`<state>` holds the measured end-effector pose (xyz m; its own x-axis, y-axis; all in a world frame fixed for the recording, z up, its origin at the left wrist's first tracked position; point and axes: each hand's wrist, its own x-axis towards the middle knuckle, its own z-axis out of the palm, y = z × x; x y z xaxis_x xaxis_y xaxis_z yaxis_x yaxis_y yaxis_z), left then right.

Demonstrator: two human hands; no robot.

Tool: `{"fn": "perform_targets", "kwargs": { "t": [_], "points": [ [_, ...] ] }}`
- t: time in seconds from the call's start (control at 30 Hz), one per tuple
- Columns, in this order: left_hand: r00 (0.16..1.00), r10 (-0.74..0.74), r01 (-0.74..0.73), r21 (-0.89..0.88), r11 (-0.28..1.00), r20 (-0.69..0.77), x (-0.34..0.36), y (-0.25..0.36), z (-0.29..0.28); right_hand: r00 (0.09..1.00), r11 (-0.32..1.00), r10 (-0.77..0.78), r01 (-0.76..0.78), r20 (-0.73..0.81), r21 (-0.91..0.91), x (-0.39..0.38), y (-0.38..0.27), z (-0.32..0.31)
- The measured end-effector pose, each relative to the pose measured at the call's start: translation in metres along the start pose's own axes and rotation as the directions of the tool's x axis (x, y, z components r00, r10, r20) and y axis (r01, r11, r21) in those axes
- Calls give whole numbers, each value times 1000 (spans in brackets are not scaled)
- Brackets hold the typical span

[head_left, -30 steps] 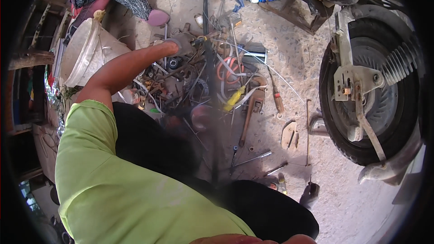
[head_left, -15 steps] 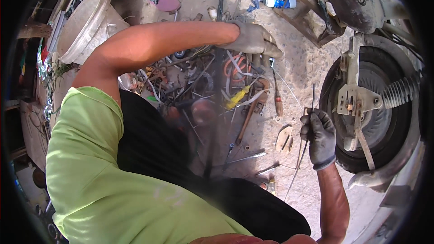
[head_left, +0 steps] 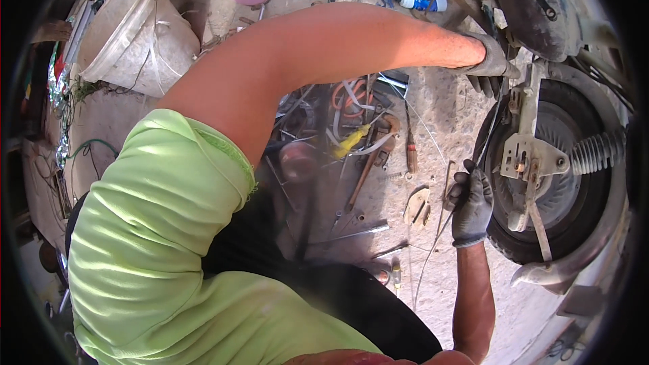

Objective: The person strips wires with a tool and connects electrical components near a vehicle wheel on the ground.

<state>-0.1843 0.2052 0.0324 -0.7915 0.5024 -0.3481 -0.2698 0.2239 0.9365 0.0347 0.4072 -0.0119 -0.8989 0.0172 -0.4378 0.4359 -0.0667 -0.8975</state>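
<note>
From the head view, the person leans over a small wheel (head_left: 554, 182) lying at the right side of the dusty floor (head_left: 439, 101). The left hand (head_left: 490, 64), gloved in grey, reaches across the body and closes over the upper rim of the tyre by a metal bracket (head_left: 531, 155) — apparently to steady the wheel. The right hand (head_left: 470, 203), in a dark glove, is curled tight around a thin cable (head_left: 433, 243) just beside the tyre's left edge; the cable trails down toward the floor's near edge, held taut enough to guide. Loose tools (head_left: 368, 169) lie scattered mid-floor within arm's reach — a yellow-handled screwdriver (head_left: 351, 140) among them. A white bucket (head_left: 132, 34) stands at the far left corner, a small bottle (head_left: 420, 0) at the far edge.
</note>
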Motion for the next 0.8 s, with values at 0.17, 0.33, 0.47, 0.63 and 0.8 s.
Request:
{"fn": "perform_targets", "kwargs": {
  "t": [0.17,0.33,0.47,0.63,0.8],
  "points": [
    [992,54,-75,-187,979,-114,14,-8,15,998,997,30,-26,-55,66,1,-5,-6],
    [982,82,-111,-171,979,-168,30,-19,18,999,996,41,-38,-36,85,11,-4,-12],
    [985,10,-37,-148,988,-175,26,-19,16,994,996,79,-76,-74,45,20,-9,-14],
    [982,59,-83,-129,988,-182,32,-25,14,995,999,38,-39,-93,-8,28,5,-13],
    [986,74,-96,-146,985,-149,31,-27,19,997,999,-19,15,-75,-45,35,23,-31]
  ]
}}
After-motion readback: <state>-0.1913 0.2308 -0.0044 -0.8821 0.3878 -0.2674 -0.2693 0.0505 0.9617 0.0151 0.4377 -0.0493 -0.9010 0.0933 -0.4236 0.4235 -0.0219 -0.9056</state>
